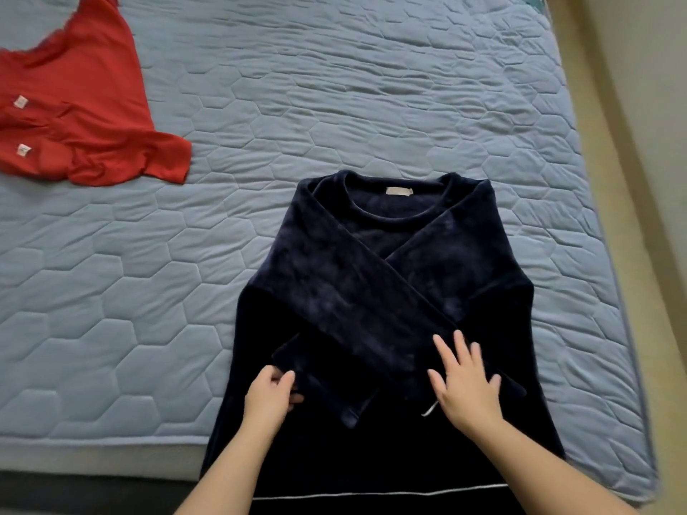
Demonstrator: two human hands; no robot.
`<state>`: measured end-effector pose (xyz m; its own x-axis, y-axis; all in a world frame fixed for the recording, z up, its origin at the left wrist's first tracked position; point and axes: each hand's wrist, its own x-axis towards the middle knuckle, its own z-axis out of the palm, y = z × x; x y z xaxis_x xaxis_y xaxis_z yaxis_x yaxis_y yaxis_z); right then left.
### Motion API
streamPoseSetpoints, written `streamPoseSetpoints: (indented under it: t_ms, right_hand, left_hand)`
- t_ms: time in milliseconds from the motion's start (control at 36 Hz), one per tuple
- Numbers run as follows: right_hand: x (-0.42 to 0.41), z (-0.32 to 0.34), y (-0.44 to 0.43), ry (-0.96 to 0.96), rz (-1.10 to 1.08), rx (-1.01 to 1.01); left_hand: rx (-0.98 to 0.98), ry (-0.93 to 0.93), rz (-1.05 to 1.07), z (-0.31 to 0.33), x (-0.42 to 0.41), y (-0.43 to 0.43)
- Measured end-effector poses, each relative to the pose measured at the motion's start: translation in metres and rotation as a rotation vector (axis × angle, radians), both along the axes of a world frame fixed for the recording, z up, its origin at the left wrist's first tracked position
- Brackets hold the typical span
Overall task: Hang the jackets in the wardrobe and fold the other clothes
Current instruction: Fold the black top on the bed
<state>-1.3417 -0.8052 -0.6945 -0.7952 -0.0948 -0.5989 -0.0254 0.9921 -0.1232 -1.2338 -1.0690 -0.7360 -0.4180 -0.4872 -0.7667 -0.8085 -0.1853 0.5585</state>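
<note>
Although 1 small beige neck label (399,191) shows plainly inside the collar, no writing on it can be read. It belongs to the dark navy velvety long-sleeved pullover (390,291), which lies face up at the near edge of the bed, collar away from the person, hem toward them. Its 2 sleeves are crossed over the chest in an X. Thin white piping runs across near the hem. Left hand (271,395) pinches the cuff end of the sleeve that ends low on the left, thumb and fingers closed on the fabric. Right hand (468,384) lies flat on the other sleeve's end, fingers straight and spread. Well apart, at far left, 1 crumpled red short-sleeved garment (81,117) carries 2 small white tags (20,102), print too small to read. Both garments rest on a pale blue quilted mattress cover (334,87) stitched in hexagons. Tan floor strip (602,143) runs along the bed's right side.
</note>
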Motion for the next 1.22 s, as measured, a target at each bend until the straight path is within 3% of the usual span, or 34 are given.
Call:
streamPoseSetpoints:
  t_ms: [111, 194, 389, 472, 583, 694, 750, 861, 972, 1083, 1222]
  right_hand:
    - [0.001, 0.000, 0.030, 0.007, -0.424, -0.145]
    - [-0.007, -0.002, 0.041, -0.053, -0.646, -0.270]
    - [-0.015, 0.000, 0.056, -0.164, -0.395, 0.050]
    - [-0.008, 0.004, 0.068, -0.171, -0.446, 0.090]
    - [0.013, 0.009, 0.087, -0.028, -0.578, 0.092]
    - [0.040, 0.014, 0.105, 0.052, -0.720, 0.023]
    - [0.051, 0.014, 0.114, 0.019, -0.808, 0.013]
    - [0.065, 0.012, 0.132, -0.097, -0.908, -0.066]
    - [0.071, 0.013, 0.151, -0.152, -0.797, -0.153]
    - [0.078, 0.016, 0.177, -0.212, -0.794, -0.284]
    - [0.092, 0.019, 0.194, -0.156, -0.682, -0.133]
  left_hand:
    - [0.191, 0.031, 0.220, 0.007, -0.002, 0.011]
    - [0.274, 0.026, 0.229, 0.011, -0.005, 0.018]
    - [0.095, -0.036, 0.027, 0.005, -0.003, 0.014]
    - [-0.072, -0.119, -0.087, 0.006, 0.006, 0.011]
    - [-0.504, -0.261, -0.395, 0.019, 0.037, 0.005]
    - [-0.735, -0.364, -0.438, 0.033, 0.074, 0.009]
    - [-0.712, -0.405, -0.369, 0.036, 0.089, 0.009]
    - [-0.450, -0.428, -0.129, 0.034, 0.115, 0.002]
    - [-0.307, -0.366, -0.228, 0.030, 0.136, -0.005]
    - [-0.327, -0.359, -0.239, 0.030, 0.149, -0.018]
    - [-0.494, -0.534, -0.185, 0.038, 0.151, -0.011]
